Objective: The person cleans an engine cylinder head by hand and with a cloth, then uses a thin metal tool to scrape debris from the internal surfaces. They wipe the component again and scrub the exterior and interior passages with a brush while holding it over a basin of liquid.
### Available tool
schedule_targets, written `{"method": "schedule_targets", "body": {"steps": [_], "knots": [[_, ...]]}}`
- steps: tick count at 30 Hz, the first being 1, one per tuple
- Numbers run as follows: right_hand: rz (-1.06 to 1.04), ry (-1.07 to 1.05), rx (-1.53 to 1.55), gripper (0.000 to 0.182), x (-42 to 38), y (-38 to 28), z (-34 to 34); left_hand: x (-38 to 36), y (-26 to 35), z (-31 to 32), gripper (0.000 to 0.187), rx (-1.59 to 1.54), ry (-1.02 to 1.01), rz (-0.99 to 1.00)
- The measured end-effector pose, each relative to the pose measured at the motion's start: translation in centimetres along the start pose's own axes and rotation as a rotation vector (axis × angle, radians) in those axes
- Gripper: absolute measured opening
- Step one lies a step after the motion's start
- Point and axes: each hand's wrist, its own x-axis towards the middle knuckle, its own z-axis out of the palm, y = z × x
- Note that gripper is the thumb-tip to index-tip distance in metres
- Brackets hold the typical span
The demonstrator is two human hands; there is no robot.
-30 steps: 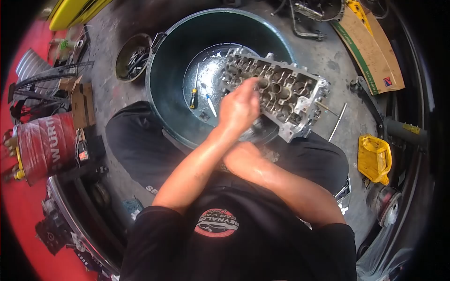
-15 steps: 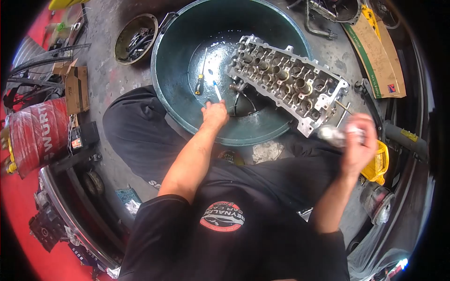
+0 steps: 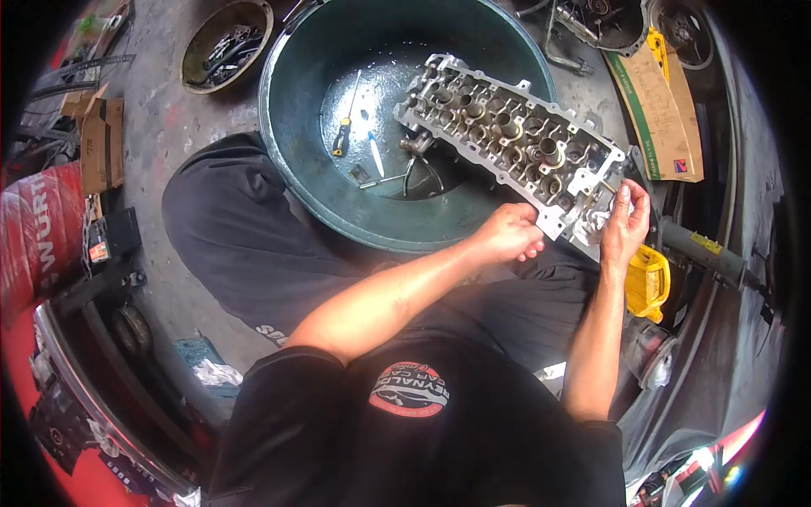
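Note:
A metal cylinder head [image 3: 507, 127] lies slanted across the right side of a round dark green tub [image 3: 279, 160]. My left hand [image 3: 509, 233] is at its lower corner, fingers curled; what they hold, if anything, is hidden. At the right end of the cylinder head, my right hand [image 3: 626, 221] pinches a crumpled white cloth [image 3: 591, 224]. Inside the tub lie a yellow-and-black screwdriver [image 3: 342, 137], a white-and-blue pen-like tool [image 3: 374, 152] and pliers [image 3: 411, 173] with dark handles.
A round pan [image 3: 190, 63] of metal parts stands at the upper left. Cardboard [image 3: 667, 127] lies at the upper right, and a yellow container [image 3: 646, 286] is beside my right forearm. A cardboard box [image 3: 103, 144] and a red wrapped drum [image 3: 42, 228] are at the left.
My left hand has left the tub's inside and moved right to the cylinder head's corner. My right hand has come up against the head's right end with the cloth. The view has shifted slightly.

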Motion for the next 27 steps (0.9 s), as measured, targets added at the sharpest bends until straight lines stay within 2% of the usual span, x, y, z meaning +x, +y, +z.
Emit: {"method": "schedule_targets", "body": {"steps": [2, 5, 7, 9, 11, 13, 15, 16, 17, 18, 19, 20, 23, 26, 27], "knots": [[-0.098, -0.027, -0.039, 0.022, 0.3, -1.4, -0.3, -0.1, 0.3, 1.0, 0.024, -0.122, -0.063, 0.068], [-0.243, -0.061, -0.095, 0.019, 1.6, -3.3, 0.8, -0.7, 1.9, 0.5, 0.025, -0.341, 0.015, 0.248], [-0.361, -0.067, -0.2, 0.017, 3.2, -6.5, 2.3, -1.4, 4.4, -1.5, 0.026, -0.443, 0.021, 0.257], [-0.486, -0.085, -0.267, 0.019, 5.1, -10.1, 4.4, -2.3, 7.2, -3.8, 0.023, -0.358, 0.043, 0.348], [-0.513, -0.161, -0.286, 0.02, 7.5, -13.4, 6.5, -2.7, 9.6, -5.8, 0.02, -0.38, 0.116, 0.411], [-0.562, -0.209, -0.266, 0.02, 10.1, -15.4, 9.1, -3.1, 11.2, -8.4, 0.018, -0.178, 0.213, 0.532], [-0.541, -0.209, -0.343, 0.023, 12.6, -17.4, 11.5, -2.6, 10.9, -12.2, 0.024, 0.149, 0.509, 0.572], [-0.563, -0.198, -0.342, 0.024, 13.9, -17.9, 12.5, -1.7, 9.6, -15.1, 0.023, 0.482, 0.771, 0.58], [-0.583, -0.188, -0.341, 0.025, 15.3, -18.0, 13.4, -2.0, 8.8, -17.2, 0.023, 0.538, 0.95, 0.477], [-0.602, -0.18, -0.337, 0.026, 16.6, -18.1, 14.1, 0.4, 5.8, -22.6, 0.024, 0.581, 0.957, 0.275], [-0.629, -0.189, -0.326, 0.027, 17.7, -18.3, 14.6, 2.2, 3.1, -25.4, 0.024, 0.465, 1.093, 0.08], [-0.611, -0.223, -0.341, 0.028, 18.2, -19.2, 14.9, 3.3, 1.0, -26.8, 0.032, 0.635, 1.171, -0.03], [-0.647, -0.237, -0.364, 0.024, 18.7, -20.1, 15.4, 7.2, -3.7, -28.7, 0.04, 0.763, 1.205, -0.227], [-0.709, -0.135, -0.298, 0.022, 19.3, -19.2, 16.8, 12.6, -7.9, -31.5, 0.036, 0.943, 1.422, -0.404], [-0.725, -0.083, -0.267, 0.022, 19.6, -18.8, 17.3, 13.3, -7.9, -32.0, 0.033, 0.956, 1.377, -0.298]]}}
